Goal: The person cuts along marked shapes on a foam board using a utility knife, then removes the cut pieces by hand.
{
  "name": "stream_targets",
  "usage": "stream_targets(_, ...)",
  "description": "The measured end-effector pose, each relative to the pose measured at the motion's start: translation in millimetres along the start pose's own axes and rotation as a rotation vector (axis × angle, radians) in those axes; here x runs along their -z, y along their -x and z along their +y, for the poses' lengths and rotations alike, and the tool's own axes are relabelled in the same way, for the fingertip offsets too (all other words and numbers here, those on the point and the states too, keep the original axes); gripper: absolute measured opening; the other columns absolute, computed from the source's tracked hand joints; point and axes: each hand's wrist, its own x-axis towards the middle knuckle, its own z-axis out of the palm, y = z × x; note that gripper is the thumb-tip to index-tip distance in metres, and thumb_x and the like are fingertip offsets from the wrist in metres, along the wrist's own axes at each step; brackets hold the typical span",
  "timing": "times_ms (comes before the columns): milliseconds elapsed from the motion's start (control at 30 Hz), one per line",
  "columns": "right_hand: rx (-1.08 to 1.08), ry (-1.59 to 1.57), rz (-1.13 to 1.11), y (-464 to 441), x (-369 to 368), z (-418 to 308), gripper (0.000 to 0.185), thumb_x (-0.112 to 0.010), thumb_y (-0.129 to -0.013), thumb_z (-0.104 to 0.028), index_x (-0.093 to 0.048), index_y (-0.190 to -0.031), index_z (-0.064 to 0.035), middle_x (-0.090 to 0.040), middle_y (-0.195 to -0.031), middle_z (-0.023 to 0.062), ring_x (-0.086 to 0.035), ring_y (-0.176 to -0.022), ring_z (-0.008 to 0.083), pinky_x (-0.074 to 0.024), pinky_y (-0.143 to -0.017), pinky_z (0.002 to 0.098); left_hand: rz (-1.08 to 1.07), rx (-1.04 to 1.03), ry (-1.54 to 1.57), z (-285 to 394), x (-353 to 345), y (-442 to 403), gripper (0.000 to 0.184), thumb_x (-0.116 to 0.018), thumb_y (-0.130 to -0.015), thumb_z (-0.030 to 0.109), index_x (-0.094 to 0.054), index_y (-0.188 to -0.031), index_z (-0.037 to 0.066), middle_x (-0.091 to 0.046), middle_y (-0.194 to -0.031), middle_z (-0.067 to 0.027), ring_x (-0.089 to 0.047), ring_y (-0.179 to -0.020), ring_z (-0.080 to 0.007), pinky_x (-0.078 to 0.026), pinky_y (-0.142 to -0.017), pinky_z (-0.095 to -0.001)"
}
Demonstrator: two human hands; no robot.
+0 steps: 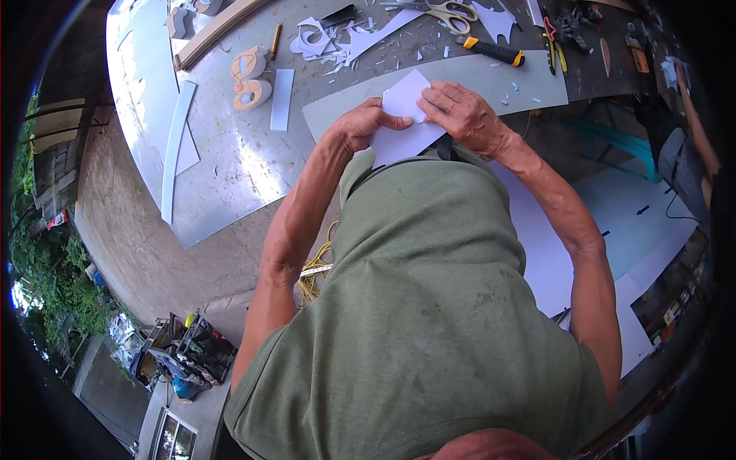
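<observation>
- Sheet, white and small, is held in front of the shirt, at the near edge of the worktop, the largest surface on my feed.
- Grey strip lies along that edge, just beyond the sheet and partly hidden by the hands.
- Right hand is bunched on the sheet's right side, grasping it by the fingertips; I cannot see its thumb clearly.
- Left hand grasps the opposite side, thumb flat on the upper face, the other fingers mostly out of my sight beneath.
- The sheet itself I judge light and thin, springy rather than limp; paper or plastic, I cannot tell. It should crease if pinched hard in the middle, and a smooth face may slip. I would hold it by opposite edges, with broad, gentle thumb pressure, minding the pointed corners.
- Scissors rest on the worktop beyond the hands, well apart from them.
- Cutter, yellow and black, lies nearer, by the strip's far edge.
- Scraps of white litter the far side.
</observation>
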Motion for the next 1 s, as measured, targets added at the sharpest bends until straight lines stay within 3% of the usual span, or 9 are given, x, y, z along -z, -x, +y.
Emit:
stream_targets(233, 0.128, 0.121, -0.060, 5, -3, -3, 0.035, -0.070, -0.085, -0.011, -0.067, -0.116, 0.0062, -0.068, -0.116, 0.0201, -0.066, -0.114, 0.0351, -0.0552, -0.101, 0.0447, -0.019, 0.051, -0.010, -2, 3, -6, 0.029, -0.078, -0.088, 0.005, -0.069, -0.114, -0.003, -0.075, -0.104, -0.0104, -0.073, -0.091, -0.0214, -0.060, -0.085, -0.0364)
stream_targets(400, 0.165, 0.143, -0.064, 5, -9, -4, 0.033, -0.067, -0.078, -0.006, -0.068, -0.108, 0.0067, -0.068, -0.111, 0.0207, -0.067, -0.114, 0.0350, -0.0560, -0.100, 0.0436, -0.025, 0.077, 0.028, -4, 6, -9, 0.032, -0.079, -0.087, 0.005, -0.069, -0.116, -0.003, -0.075, -0.106, -0.0107, -0.073, -0.093, -0.0221, -0.059, -0.086, -0.0363)
stream_targets(533, 0.152, 0.076, -0.068, -3, -2, -4, 0.036, -0.068, -0.083, -0.009, -0.064, -0.115, 0.0059, -0.067, -0.113, 0.0204, -0.067, -0.112, 0.0358, -0.0555, -0.100, 0.0439, 0.021, -0.019, 0.060, -7, 1, -4, 0.032, -0.079, -0.087, 0.006, -0.069, -0.116, -0.002, -0.075, -0.105, -0.0106, -0.073, -0.091, -0.0216, -0.060, -0.084, -0.0361)
stream_targets(600, -0.212, -0.118, 0.174, -11, 10, -6, 0.043, -0.071, -0.090, -0.013, -0.057, -0.127, 0.0053, -0.066, -0.115, 0.0184, -0.067, -0.110, 0.0311, -0.0539, -0.099, 0.0399, 0.043, -0.095, -0.007, 0, -2, 1, 0.033, -0.083, -0.083, 0.010, -0.071, -0.112, -0.001, -0.075, -0.101, -0.0108, -0.073, -0.086, -0.0214, -0.059, -0.081, -0.0358)
stream_targets(633, -0.204, -0.122, 0.172, -8, 7, -7, 0.043, -0.071, -0.090, -0.013, -0.057, -0.127, 0.0053, -0.066, -0.115, 0.0184, -0.067, -0.110, 0.0311, -0.0539, -0.099, 0.0399, 0.069, -0.171, -0.072, 3, -4, 6, 0.034, -0.086, -0.080, 0.013, -0.073, -0.109, -0.001, -0.076, -0.096, -0.0111, -0.073, -0.082, -0.0212, -0.059, -0.077, -0.0354)
stream_targets(700, -0.860, -0.838, 0.137, -2, 1, -11, 0.053, -0.073, -0.093, -0.016, -0.050, -0.135, 0.0055, -0.065, -0.119, 0.0162, -0.065, -0.109, 0.0231, -0.0517, -0.097, 0.0344, 0.107, -0.260, -0.090, 7, -12, 11, 0.035, -0.088, -0.079, 0.016, -0.074, -0.106, -0.001, -0.076, -0.093, -0.0107, -0.073, -0.079, -0.0202, -0.058, -0.075, -0.0345)
stream_targets(733, -1.023, -1.223, 0.166, -3, 6, -13, 0.049, -0.075, -0.091, -0.015, -0.056, -0.131, 0.0072, -0.067, -0.116, 0.0130, -0.064, -0.107, 0.0161, -0.0514, -0.094, 0.0312, 0.130, -0.340, -0.115, 8, -18, 12, 0.036, -0.089, -0.077, 0.018, -0.075, -0.104, -0.002, -0.076, -0.089, -0.0103, -0.072, -0.076, -0.0193, -0.058, -0.072, -0.0337)
stream_targets(833, -1.022, -1.427, 0.206, 2, -3, -12, 0.043, -0.076, -0.089, -0.013, -0.062, -0.124, 0.0071, -0.069, -0.109, 0.0097, -0.065, -0.101, 0.0130, -0.0524, -0.091, 0.0298, 0.222, -0.359, -0.228, 13, -32, 19, 0.039, -0.090, -0.076, 0.021, -0.075, -0.102, -0.003, -0.076, -0.089, -0.0118, -0.072, -0.073, -0.0192, -0.058, -0.069, -0.0330)
stream_targets(1000, -1.027, -1.381, 0.320, 0, -6, -19, 0.032, -0.077, -0.087, -0.014, -0.068, -0.112, 0.0048, -0.071, -0.098, 0.0059, -0.064, -0.089, 0.0103, -0.0526, -0.081, 0.0273, 0.356, -0.385, -0.303, 12, -46, 25, 0.039, -0.088, -0.075, 0.019, -0.074, -0.101, -0.007, -0.076, -0.089, -0.0145, -0.071, -0.071, -0.0191, -0.057, -0.066, -0.0323)
